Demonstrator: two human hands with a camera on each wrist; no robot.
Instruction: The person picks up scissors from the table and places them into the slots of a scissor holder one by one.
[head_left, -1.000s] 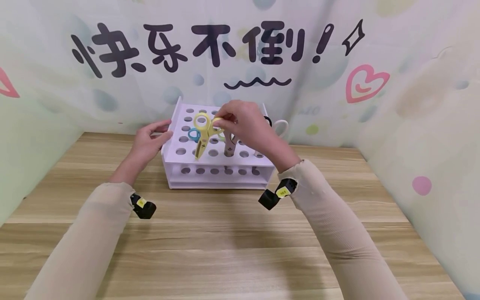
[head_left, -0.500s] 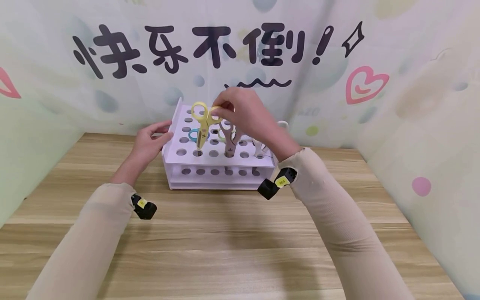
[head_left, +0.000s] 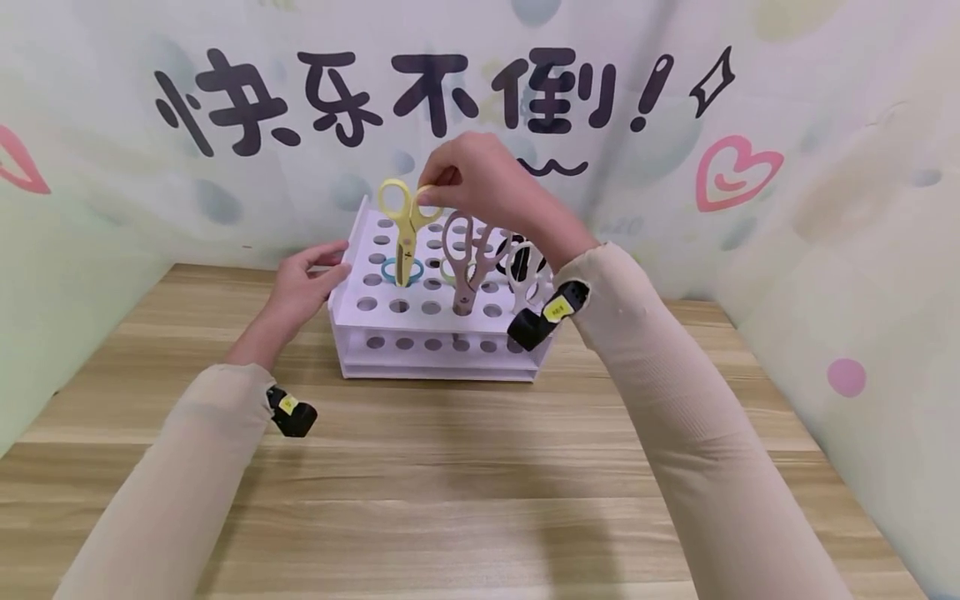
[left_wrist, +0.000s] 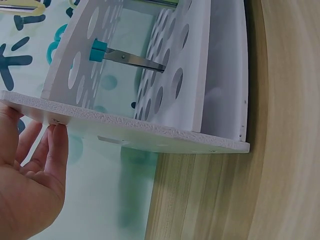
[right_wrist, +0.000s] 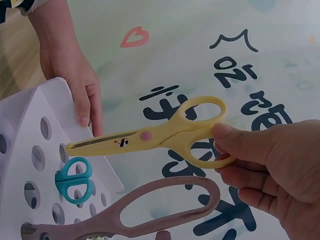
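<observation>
My right hand (head_left: 480, 179) pinches one handle ring of the yellow scissors (right_wrist: 145, 135) between thumb and fingers. The scissors hang blade-down above a white rack (head_left: 360, 322) with rows of round holes, their tip apart from it in the right wrist view. My left hand (left_wrist: 30, 180) touches the outer face of the rack's left side panel (left_wrist: 100, 120) with its fingertips. In the rack stand teal scissors (right_wrist: 74, 187), whose blade shows below the upper shelf, and mauve scissors (head_left: 465, 292). White scissors (head_left: 521, 287) and black scissors (head_left: 516, 256) are partly hidden by my right arm.
Behind the rack hangs a printed backdrop (head_left: 285, 192) with large dark characters. A wood-grain table (head_left: 420, 483) carries the rack near its back edge. Light green handles (head_left: 447, 268) show behind the mauve scissors. Each wrist carries a small black camera (head_left: 291, 412).
My right hand has risen with the yellow scissors, whose tip is now higher above the rack's holes. The left hand has stayed at the rack's side.
</observation>
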